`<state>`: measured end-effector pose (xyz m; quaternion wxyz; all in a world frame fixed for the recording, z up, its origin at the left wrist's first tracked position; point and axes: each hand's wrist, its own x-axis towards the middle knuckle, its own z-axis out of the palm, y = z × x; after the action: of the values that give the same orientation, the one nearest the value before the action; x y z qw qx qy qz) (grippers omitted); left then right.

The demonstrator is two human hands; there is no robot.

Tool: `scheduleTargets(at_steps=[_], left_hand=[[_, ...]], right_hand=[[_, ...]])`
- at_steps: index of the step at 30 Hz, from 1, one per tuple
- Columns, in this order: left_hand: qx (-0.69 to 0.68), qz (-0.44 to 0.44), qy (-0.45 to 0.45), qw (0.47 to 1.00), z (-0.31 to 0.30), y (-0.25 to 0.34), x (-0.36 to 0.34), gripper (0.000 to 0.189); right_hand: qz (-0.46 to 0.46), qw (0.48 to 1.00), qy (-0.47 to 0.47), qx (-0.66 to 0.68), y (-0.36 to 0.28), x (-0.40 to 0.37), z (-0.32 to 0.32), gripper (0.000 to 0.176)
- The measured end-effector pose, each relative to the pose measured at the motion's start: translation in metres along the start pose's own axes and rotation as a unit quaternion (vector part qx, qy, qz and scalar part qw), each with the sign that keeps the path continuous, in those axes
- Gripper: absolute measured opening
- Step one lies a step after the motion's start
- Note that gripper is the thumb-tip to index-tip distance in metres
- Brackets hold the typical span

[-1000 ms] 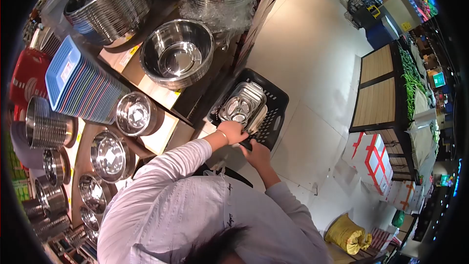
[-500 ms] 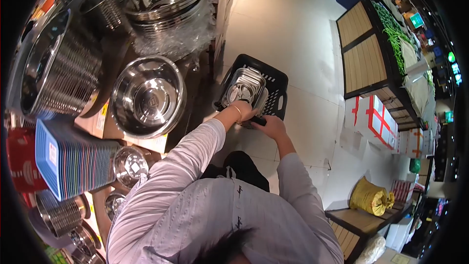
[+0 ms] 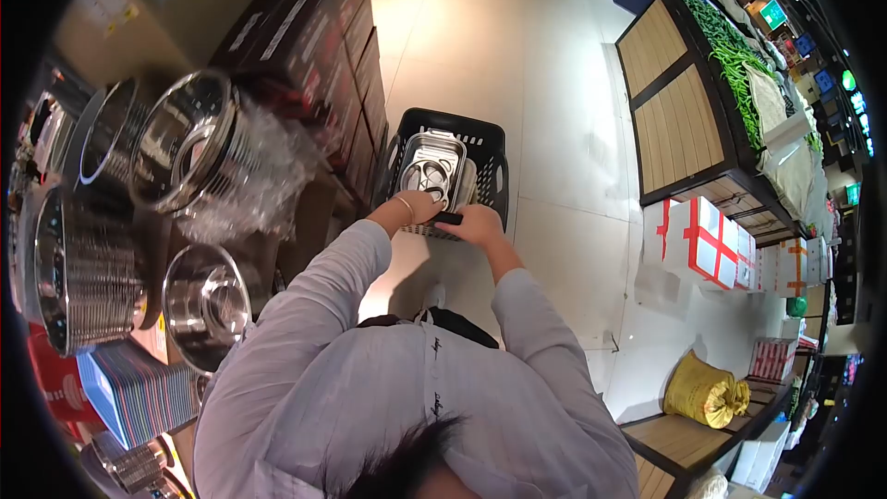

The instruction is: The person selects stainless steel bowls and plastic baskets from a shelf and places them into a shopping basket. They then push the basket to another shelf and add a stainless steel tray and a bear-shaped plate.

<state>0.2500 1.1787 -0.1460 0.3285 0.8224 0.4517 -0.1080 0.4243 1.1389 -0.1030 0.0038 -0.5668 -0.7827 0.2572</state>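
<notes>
A black shopping basket (image 3: 500, 143) stands on the floor ahead of me, with slotted sides. Inside it lie stainless steel trays (image 3: 434, 143), with ring-shaped metal pieces (image 3: 429, 176) in the top one. A short black handle (image 3: 450, 218) shows between my hands at the basket's near side. My left hand (image 3: 420, 207), with a thin bracelet on its wrist, is closed at the handle's left end. Closed round the right end is my right hand (image 3: 480, 225). The undersides of both grips are hidden.
On the left are steel basins (image 3: 211, 300), plastic-wrapped bowls (image 3: 199, 143), blue stacked trays (image 3: 139, 393) and dark stacked boxes (image 3: 305, 37). A wooden vegetable stand (image 3: 674, 102), white boxes with red tape (image 3: 707, 242) and a yellow sack (image 3: 699, 391) line the right side.
I have moved forward along the aisle, and the shelf goods have slid back past me. The basket has come along with both hands at its handle. More dark boxes show ahead on the left.
</notes>
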Motion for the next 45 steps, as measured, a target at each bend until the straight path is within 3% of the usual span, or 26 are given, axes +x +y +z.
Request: scheduleTargets(at_steps=[3, 5, 11, 13, 14, 17, 19, 22, 31, 45], left_hand=[[0.003, -0.003, -0.018, 1.000, -0.035, -0.002, 0.025, 0.030], [0.044, 0.011, 0.028, 0.999, -0.050, -0.006, 0.040, 0.033], [-0.063, -0.089, 0.080, 0.991, -0.106, -0.021, 0.086, 0.036], [0.036, 0.001, 0.127, 0.991, -0.122, -0.035, 0.109, 0.035], [0.002, -0.017, 0.090, 0.996, -0.131, -0.046, 0.123, 0.032], [-0.027, -0.068, 0.088, 0.993, -0.152, -0.074, 0.168, 0.030], [0.000, -0.024, 0.139, 0.990, -0.164, -0.088, 0.188, 0.038], [-0.074, -0.096, 0.114, 0.986, -0.197, -0.098, 0.210, 0.047], [-0.090, -0.126, 0.090, 0.984, -0.244, -0.151, 0.321, 0.047], [-0.190, -0.242, 0.174, 0.935, -0.375, -0.228, 0.521, 0.048]], right_hand=[[-0.007, 1.000, -0.004, -0.025, 0.022, 0.041, -0.017, 0.059], [-0.016, 0.999, -0.009, -0.027, 0.034, 0.066, -0.028, 0.059], [-0.008, 0.997, -0.070, -0.025, 0.052, 0.143, -0.075, 0.061], [0.005, 0.995, -0.091, -0.028, 0.061, 0.173, -0.084, 0.061], [0.004, 0.996, -0.083, -0.042, 0.065, 0.191, -0.087, 0.060], [-0.008, 0.996, -0.071, -0.051, 0.085, 0.243, -0.092, 0.056], [-0.020, 0.997, -0.062, -0.046, 0.095, 0.274, -0.100, 0.054], [-0.034, 0.996, -0.036, -0.070, 0.102, 0.311, -0.112, 0.037], [-0.050, 0.990, -0.073, -0.110, 0.160, 0.441, -0.130, 0.020], [-0.173, 0.963, -0.131, -0.159, 0.256, 0.714, -0.235, 0.018]])
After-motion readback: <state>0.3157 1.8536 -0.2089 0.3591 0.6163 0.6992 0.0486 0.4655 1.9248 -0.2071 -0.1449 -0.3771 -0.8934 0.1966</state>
